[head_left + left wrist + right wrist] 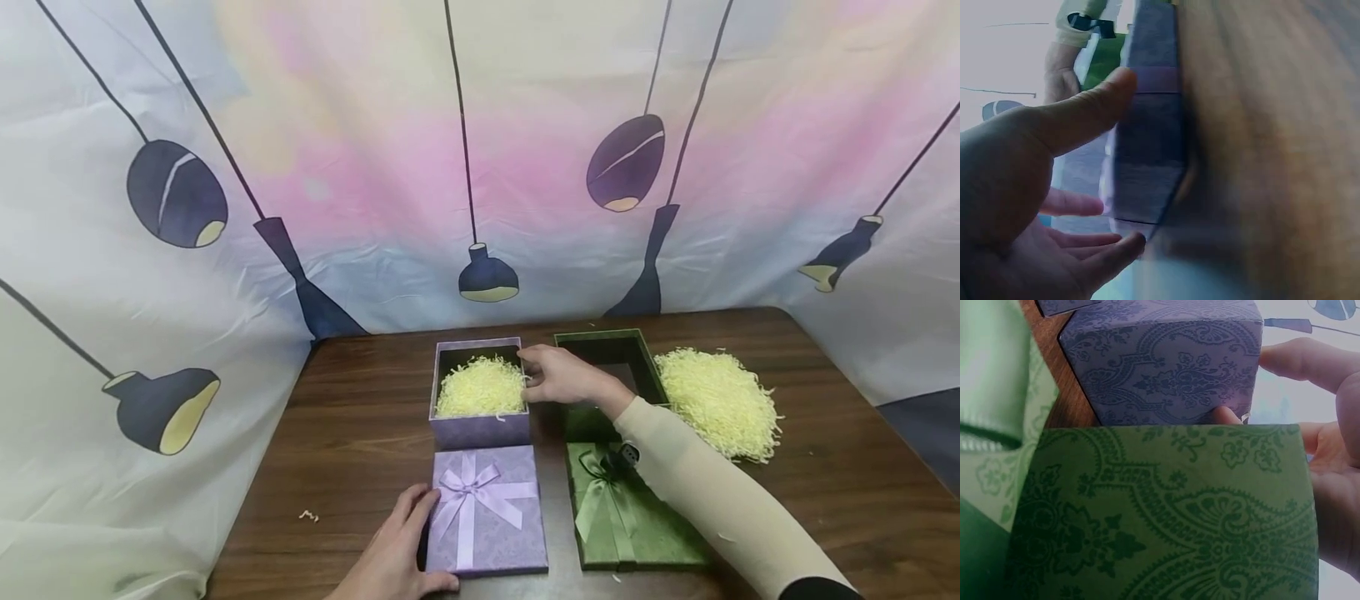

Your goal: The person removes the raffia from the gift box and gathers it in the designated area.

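An open purple box (480,432) stands at the middle of the table, with pale yellow shredded paper (483,387) inside. My right hand (562,375) grips its right rim; the fingertips also show against the box in the right wrist view. In front lies a purple lid (510,537) with a lilac ribbon bow (468,490). Beside that lid's front-left corner is my left hand (397,542), fingers along the left edge and thumb at the front. Under my right forearm sit an open dark green box (596,335) and a green lid (645,533) with a bow (600,479).
A large heap of yellow shredded paper (723,404) lies to the right of the green box. Small loose shreds (308,516) are on the brown wooden table (360,417) at left. A curtain printed with lamps (375,167) hangs behind and along the sides.
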A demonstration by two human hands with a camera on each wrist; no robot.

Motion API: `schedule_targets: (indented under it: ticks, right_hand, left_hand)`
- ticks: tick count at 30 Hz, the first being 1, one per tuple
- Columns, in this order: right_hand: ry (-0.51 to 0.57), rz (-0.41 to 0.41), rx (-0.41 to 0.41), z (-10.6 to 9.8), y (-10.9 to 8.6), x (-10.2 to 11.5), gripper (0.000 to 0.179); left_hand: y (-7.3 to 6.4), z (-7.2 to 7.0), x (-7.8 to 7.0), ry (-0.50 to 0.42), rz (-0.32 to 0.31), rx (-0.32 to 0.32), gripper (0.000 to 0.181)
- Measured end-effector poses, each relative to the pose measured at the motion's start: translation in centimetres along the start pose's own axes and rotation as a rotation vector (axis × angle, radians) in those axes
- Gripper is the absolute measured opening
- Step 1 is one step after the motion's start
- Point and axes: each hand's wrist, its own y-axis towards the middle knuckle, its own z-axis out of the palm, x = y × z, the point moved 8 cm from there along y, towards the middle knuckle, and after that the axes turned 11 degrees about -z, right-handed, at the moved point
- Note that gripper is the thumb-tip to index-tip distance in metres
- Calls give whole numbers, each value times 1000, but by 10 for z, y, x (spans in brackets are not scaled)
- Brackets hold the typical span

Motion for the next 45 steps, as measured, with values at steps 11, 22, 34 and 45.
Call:
schedule_targets:
  ticks: [11, 22, 34, 45]
  right_hand:
    - [-6, 1, -11, 0, 0, 0, 75]
    - [6, -4, -19, 0, 2, 1, 74]
    - [56, 3, -27, 4, -3, 0, 75]
    - [30, 1, -25, 4, -3, 0, 75]
  left_hand:
    - [23, -51, -14, 13, 213, -278, 73]
    - [77, -83, -31, -1, 258, -252, 62]
    - [113, -71, -38, 47, 197, -146, 66]
    - [134, -61, -39, 59, 179, -115, 73]
